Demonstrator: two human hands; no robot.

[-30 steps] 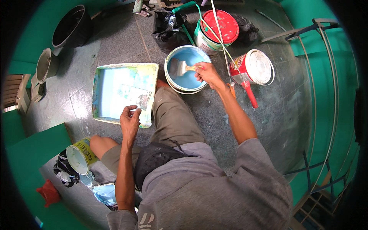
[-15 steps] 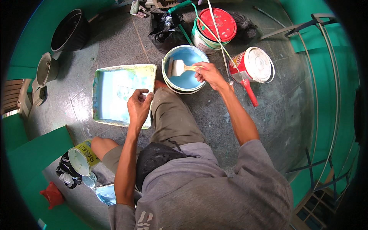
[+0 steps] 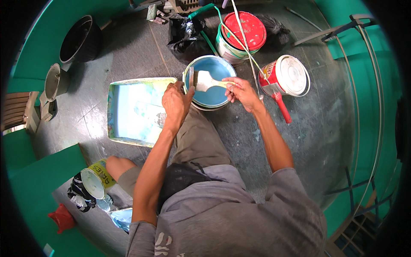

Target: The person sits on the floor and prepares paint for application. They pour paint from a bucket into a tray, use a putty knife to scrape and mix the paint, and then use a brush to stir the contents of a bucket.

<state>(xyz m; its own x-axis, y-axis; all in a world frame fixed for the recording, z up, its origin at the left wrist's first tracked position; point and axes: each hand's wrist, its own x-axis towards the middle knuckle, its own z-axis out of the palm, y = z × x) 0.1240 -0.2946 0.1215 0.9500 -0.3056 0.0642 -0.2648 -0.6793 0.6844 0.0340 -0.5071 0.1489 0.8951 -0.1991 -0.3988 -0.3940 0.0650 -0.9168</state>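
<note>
My right hand (image 3: 243, 94) pinches the pale handle of a wide paintbrush (image 3: 205, 81), held flat across a white bucket (image 3: 211, 106) of blue paint (image 3: 218, 70). The bristles point left, close to a narrow grey-brown strip (image 3: 191, 76) at the bucket's left side. My left hand (image 3: 177, 103) is closed at the bucket's left rim, the rim seeming to pass between thumb and forefinger; part of its grip is hidden. Beneath that wrist lies the right edge of a paint tray (image 3: 110, 112), smeared with pale blue and white paint.
Behind the bucket stand a red-lidded pail (image 3: 248, 32) and a black plastic bag (image 3: 184, 40). A red-and-white can (image 3: 291, 76) with a red-handled tool (image 3: 282, 109) is at the right. Black (image 3: 79, 40) and grey (image 3: 55, 81) buckets stand far left; metal bars (image 3: 364, 85) run along the right.
My left hand has moved right, from above the tray to the bucket's rim. The paintbrush stays over the bucket in my right hand, its handle now more level.
</note>
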